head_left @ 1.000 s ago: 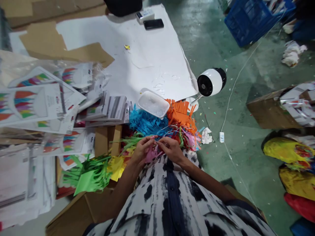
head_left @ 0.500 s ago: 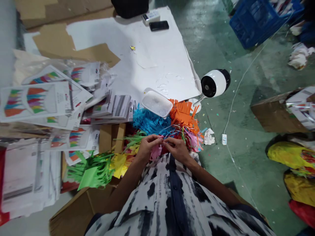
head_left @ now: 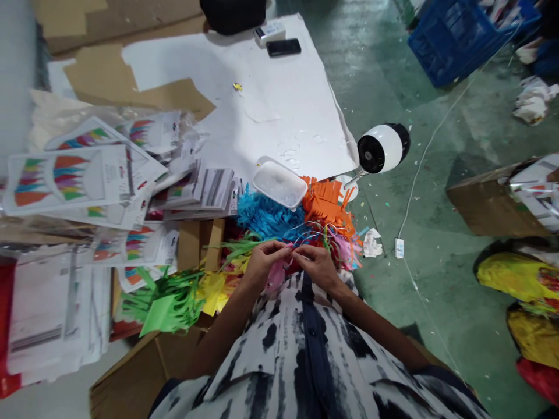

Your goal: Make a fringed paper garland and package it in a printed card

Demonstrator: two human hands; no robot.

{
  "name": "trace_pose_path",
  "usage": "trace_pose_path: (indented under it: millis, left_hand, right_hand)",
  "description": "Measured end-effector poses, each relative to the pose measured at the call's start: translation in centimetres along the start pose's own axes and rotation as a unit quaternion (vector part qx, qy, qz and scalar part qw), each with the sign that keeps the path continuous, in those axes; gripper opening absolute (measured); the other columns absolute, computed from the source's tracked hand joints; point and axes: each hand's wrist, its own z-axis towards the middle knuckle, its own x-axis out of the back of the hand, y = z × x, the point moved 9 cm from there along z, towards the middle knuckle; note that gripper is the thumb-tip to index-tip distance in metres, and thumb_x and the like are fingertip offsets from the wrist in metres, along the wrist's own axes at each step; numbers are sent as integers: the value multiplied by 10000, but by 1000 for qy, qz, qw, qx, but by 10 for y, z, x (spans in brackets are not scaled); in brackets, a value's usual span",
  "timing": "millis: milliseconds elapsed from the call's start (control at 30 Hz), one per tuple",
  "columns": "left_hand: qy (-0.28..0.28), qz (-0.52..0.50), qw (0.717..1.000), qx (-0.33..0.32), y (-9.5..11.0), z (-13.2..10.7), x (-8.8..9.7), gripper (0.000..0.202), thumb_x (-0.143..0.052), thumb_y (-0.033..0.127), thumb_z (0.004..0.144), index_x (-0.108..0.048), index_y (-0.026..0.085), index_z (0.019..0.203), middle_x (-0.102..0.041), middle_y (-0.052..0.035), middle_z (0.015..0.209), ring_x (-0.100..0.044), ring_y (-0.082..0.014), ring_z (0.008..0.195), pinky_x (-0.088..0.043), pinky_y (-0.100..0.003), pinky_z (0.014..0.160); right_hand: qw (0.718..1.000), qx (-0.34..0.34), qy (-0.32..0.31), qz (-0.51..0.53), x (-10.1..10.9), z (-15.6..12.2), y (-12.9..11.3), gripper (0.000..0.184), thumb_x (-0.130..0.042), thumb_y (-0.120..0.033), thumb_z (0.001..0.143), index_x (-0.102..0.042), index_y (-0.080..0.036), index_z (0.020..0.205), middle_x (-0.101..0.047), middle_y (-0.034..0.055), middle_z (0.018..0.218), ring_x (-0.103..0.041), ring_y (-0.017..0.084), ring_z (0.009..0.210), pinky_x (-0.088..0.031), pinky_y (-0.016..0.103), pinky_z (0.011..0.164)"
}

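Head view, and straight to the middle of it: both hands are up close together, just in front of the patterned shirt (head_left: 305, 349), and here's the piece that matters, the pink paper (head_left: 276, 276), hanging below the left hand (head_left: 262, 262). The left fingers are narrow, pinched on its upper end. Over on the other side the right hand (head_left: 318, 265) points in to meet them, fingertips drawn close right beside that pinch; whether they nip the paper, a thread or nothing, I can't tell, it's too small.

So where do we stand? This pink piece looks mid-handling to me, neither set down nor let go. Just beyond the hands, look at the pile: blue fringed paper (head_left: 266, 218), orange fringed paper (head_left: 327, 203), and pale cords (head_left: 308, 226) lying across the near side. Their fringes are already cut, but whether any of it is finished I couldn't say.

Off to the left, green fringed paper (head_left: 163, 305) lies loose beside yellow paper (head_left: 212, 291), so there seems plenty in reach to be handled. Past the white tub (head_left: 279, 183), thin clear loops (head_left: 290, 154) lie loose on the white surface (head_left: 262, 128), and printed packs (head_left: 70, 180) are heaped at the left.
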Motion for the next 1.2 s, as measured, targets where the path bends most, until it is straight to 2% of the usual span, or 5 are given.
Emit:
trace_pose_path:
  millis: [200,600,833,1033,1200]
  left_hand:
    - [31,-37,999,11,-1,5,-4,342,-960,369,635,-794,175,861,-766,-23,769,-711,-170,679,-555,-273,660]
    - [22,-1,998,-55,14,-4,-28,387,-968,432,647,-736,168,807,-729,2,793,-655,-127,718,-540,-251,718]
    - [-5,47,998,-35,21,-7,-30,442,-970,498,637,-766,166,847,-747,-21,770,-655,-145,641,-528,-258,594]
    - [14,50,998,-37,26,-7,-35,416,-946,501,670,-745,178,836,-730,-4,738,-630,-125,608,-510,-227,550]
    - [1,63,997,-39,25,-8,-37,403,-924,509,701,-781,167,860,-754,-27,771,-650,-138,638,-519,-232,562]
  right_hand:
    - [994,9,109,28,32,-8,-9,271,-731,-481,941,-802,-220,923,-780,28,849,-683,171,735,-515,275,669]
    - [991,34,133,-6,28,-4,-24,257,-736,-468,938,-780,-222,877,-770,29,816,-682,169,699,-526,277,632]
    - [993,35,108,-27,31,2,-29,198,-730,-408,930,-796,-221,931,-793,32,857,-705,177,730,-527,278,666]
    - [984,40,165,-46,36,-1,-29,208,-703,-401,930,-724,-204,865,-727,12,770,-642,150,643,-496,261,606]
    - [991,36,120,-34,31,2,-32,249,-702,-452,950,-751,-208,959,-764,26,859,-693,166,729,-537,270,681]
